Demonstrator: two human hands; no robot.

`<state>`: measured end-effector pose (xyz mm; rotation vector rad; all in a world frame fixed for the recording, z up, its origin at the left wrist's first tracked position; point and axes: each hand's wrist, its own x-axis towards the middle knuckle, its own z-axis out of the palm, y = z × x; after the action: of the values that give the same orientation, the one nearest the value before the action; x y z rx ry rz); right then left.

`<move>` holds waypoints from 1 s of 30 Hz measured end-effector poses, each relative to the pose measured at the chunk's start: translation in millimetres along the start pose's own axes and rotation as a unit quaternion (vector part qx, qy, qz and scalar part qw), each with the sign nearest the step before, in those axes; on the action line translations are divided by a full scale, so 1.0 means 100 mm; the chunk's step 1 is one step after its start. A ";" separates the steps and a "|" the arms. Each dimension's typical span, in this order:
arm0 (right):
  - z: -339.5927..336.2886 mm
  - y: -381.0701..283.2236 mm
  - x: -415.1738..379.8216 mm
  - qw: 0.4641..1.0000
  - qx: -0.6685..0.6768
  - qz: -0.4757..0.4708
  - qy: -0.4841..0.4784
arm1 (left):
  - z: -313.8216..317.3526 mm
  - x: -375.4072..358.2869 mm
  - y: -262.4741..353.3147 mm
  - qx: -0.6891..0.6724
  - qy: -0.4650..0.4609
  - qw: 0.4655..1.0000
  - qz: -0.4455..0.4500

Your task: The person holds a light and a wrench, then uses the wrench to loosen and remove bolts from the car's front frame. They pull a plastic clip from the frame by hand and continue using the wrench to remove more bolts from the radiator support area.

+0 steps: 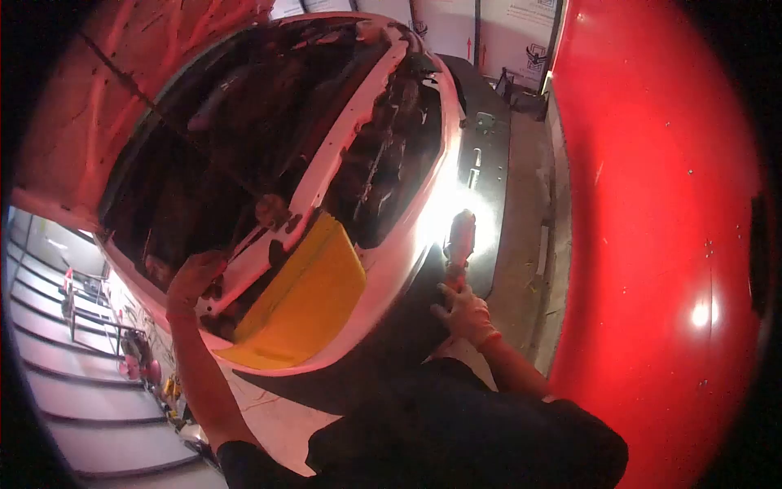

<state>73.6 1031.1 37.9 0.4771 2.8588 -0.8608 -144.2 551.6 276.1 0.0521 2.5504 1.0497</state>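
The front of a white car stands before me, its hood raised and dark engine bay (220, 147) showing. My left hand (195, 275) is at the near end of the white crossbar (342, 134), fingers curled; what they grip is not clear. A yellow panel (305, 297) lies over the corner between crossbar and bumper (383, 281). Closed around the handle of a work light (462, 236), my right hand (468, 315) is beside the bumper. The lit lamp throws a bright glare on the bumper and the black splitter (489, 163).
A large glossy red panel (652, 244) fills the right side. The raised hood's underside (90, 122) hangs at upper left. Tools and a stand (134, 354) are at the left, by a ribbed white wall (57, 359). Printed white sheeting (513, 33) covers the back wall.
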 end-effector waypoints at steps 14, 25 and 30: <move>-0.42 -0.11 -0.08 0.994 -0.065 -0.075 -0.037 | 0.20 0.01 -0.10 0.027 0.112 0.993 -0.001; -0.70 -1.65 0.67 0.876 0.121 -0.420 0.203 | 0.69 -0.10 -0.16 0.542 0.340 0.752 0.160; -0.37 -2.71 1.36 0.858 0.203 -0.445 0.155 | 0.83 -0.24 0.01 0.557 0.356 0.733 0.160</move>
<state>-145.4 874.3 181.7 -0.8641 3.1435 -1.6547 -91.7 603.9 231.0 0.4981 3.5436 -0.7369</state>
